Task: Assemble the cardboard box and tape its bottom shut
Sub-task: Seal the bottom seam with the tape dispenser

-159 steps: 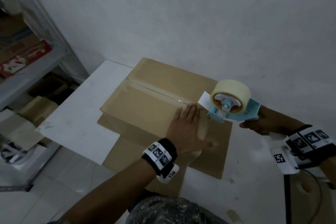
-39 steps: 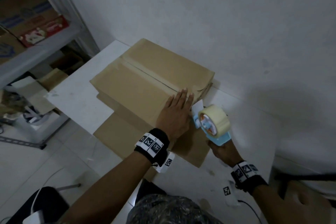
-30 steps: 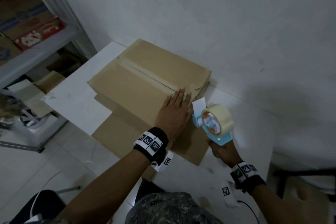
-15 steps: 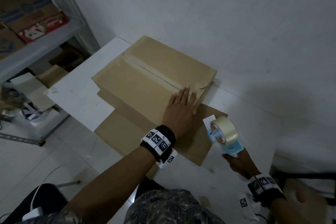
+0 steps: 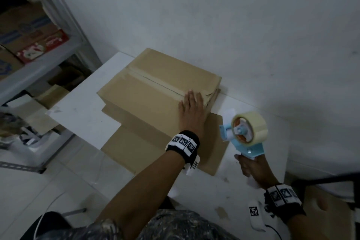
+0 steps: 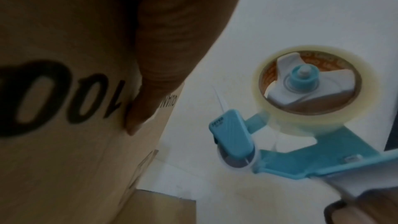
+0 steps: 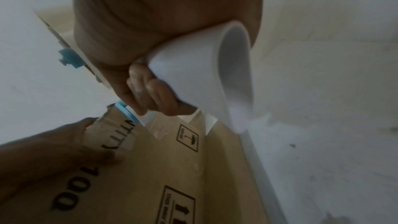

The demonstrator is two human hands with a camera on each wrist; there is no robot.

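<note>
A brown cardboard box (image 5: 152, 87) stands on the white table (image 5: 83, 107), its closed flaps up and a strip of clear tape along the centre seam. My left hand (image 5: 191, 111) lies flat with straight fingers on the box's near right corner, thumb down the printed side (image 6: 53, 142). My right hand (image 5: 253, 169) grips the white handle (image 7: 204, 74) of a blue tape dispenser (image 5: 247, 132) with a clear roll (image 6: 310, 88), held off the box to its right, above the table.
The box's lower flaps (image 5: 155, 154) spread flat on the table toward me. A metal shelf (image 5: 39, 68) with printed cartons stands at the left. The white wall (image 5: 214, 25) runs close behind the box. A brown stool seat (image 5: 327, 212) shows at the lower right.
My right hand pulled the dispenser down off the box's right end and away to the right, then lifted it slightly. The left hand stayed flat on the box corner.
</note>
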